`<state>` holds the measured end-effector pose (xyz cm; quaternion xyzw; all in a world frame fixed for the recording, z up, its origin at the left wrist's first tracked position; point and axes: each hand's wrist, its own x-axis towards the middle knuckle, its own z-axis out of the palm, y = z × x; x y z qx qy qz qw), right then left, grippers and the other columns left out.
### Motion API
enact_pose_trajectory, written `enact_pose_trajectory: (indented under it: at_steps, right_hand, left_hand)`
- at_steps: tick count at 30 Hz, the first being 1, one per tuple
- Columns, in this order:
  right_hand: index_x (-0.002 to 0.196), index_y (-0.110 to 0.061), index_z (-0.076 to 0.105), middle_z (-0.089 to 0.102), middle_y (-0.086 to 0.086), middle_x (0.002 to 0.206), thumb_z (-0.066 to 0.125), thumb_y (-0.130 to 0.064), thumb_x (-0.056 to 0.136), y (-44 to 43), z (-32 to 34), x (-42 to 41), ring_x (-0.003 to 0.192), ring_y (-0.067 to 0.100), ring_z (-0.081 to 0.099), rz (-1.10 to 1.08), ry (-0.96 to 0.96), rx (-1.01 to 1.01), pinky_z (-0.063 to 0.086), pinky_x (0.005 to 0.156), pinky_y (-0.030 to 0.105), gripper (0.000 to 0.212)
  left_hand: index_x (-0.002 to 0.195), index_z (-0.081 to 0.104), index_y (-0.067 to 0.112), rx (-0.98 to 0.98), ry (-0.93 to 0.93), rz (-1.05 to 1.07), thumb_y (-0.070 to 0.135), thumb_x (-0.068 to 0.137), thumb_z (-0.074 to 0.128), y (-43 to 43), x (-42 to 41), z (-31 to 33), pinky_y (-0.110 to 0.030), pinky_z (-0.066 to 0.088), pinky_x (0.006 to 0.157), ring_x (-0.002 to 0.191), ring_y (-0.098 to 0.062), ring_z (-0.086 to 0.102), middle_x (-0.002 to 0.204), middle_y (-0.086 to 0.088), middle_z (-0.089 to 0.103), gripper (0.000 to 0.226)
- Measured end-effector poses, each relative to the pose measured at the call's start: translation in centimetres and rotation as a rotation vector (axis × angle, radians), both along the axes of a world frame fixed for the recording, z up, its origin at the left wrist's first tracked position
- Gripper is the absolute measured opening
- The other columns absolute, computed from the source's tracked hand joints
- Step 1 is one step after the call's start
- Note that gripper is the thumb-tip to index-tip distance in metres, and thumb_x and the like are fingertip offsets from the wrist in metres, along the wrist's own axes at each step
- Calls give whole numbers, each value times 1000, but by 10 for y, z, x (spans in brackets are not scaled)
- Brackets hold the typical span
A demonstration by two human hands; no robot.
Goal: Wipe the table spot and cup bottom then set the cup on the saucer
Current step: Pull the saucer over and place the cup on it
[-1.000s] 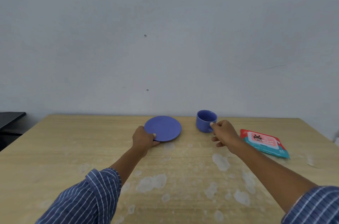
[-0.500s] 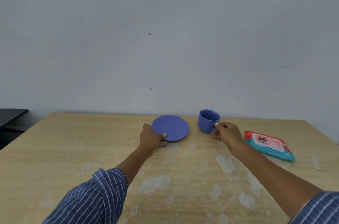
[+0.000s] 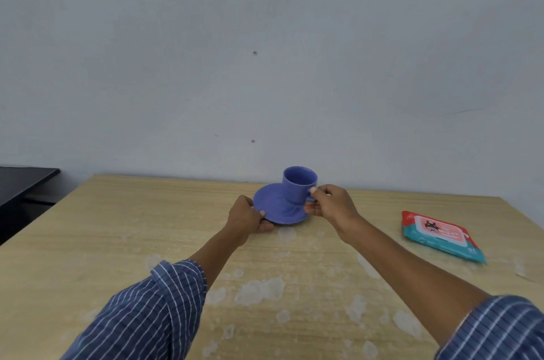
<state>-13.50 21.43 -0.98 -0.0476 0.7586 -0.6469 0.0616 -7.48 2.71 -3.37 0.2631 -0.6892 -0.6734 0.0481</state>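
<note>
The blue cup [image 3: 299,186] sits upright over the right half of the blue saucer [image 3: 275,209], its open mouth toward me and its base at the dish's surface — whether it rests fully there or hangs a hair above, I cannot tell from this angle. My right hand [image 3: 329,203] pinches the cup's handle on its right side, thumb on top and fingers curled beneath. My left hand [image 3: 246,218] grips the saucer's near-left rim, thumb over the edge and fingers tucked under, so the dish looks tipped up a little off the table [image 3: 123,230].

Cup and saucer are at the far middle of the pale wooden table, close to the grey wall [image 3: 265,65]. The wood in front of them is mottled with whitish patches [image 3: 260,290] — one small one lies just below the saucer's near edge. Well to the right, apart from my hands, lies a teal and red pack of wet wipes [image 3: 440,236], flat with its flap closed. Both my forearms are bare, the blue striped sleeves [image 3: 153,309] pushed back. At the far left stands a dark surface [image 3: 20,183].
</note>
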Motion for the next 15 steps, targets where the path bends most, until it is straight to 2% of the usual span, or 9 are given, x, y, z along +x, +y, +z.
enact_pose_trajectory:
  at_steps: [3, 6, 9, 12, 15]
  right_hand:
    - [86, -1, 59, 68, 17, 79, 55, -15, 98, -14, -7, 5, 66, 27, 69, 4, 10, 11, 58, 84, 49, 19]
    - [80, -6, 58, 68, 12, 75, 56, -16, 98, -23, -12, 6, 68, 28, 70, -2, -1, 17, 59, 85, 51, 21]
    - [83, -6, 60, 69, 10, 76, 55, -17, 98, -27, -16, 6, 70, 28, 71, 5, -5, 38, 59, 86, 51, 19]
    - [86, -6, 60, 69, 10, 77, 56, -18, 98, -27, -19, 5, 69, 27, 72, 11, -8, 42, 59, 86, 51, 18]
    - [90, -4, 61, 71, 13, 82, 56, -18, 98, -28, -21, 5, 71, 27, 73, 17, -13, 46, 60, 86, 48, 18]
  left_hand:
    - [112, 42, 11, -8, -8, 3, 1, 95, 57, -1, 0, 2, -20, 55, 43, 55, -18, 69, 120, -23, 63, 26]
    - [113, 41, 9, 10, 7, -19, -1, 95, 56, -3, 2, 2, -22, 58, 47, 60, -22, 69, 119, -26, 64, 26]
    - [115, 41, 8, 18, 19, -32, -2, 94, 57, -4, 1, 1, -24, 60, 52, 62, -23, 68, 120, -27, 63, 27]
    - [112, 42, 10, 26, 27, -43, -2, 93, 58, -5, 0, 0, -30, 62, 65, 65, -23, 69, 120, -25, 62, 27]
    - [110, 42, 11, 41, 33, -40, -3, 92, 59, -6, -1, -2, -32, 62, 67, 65, -24, 70, 120, -25, 61, 28]
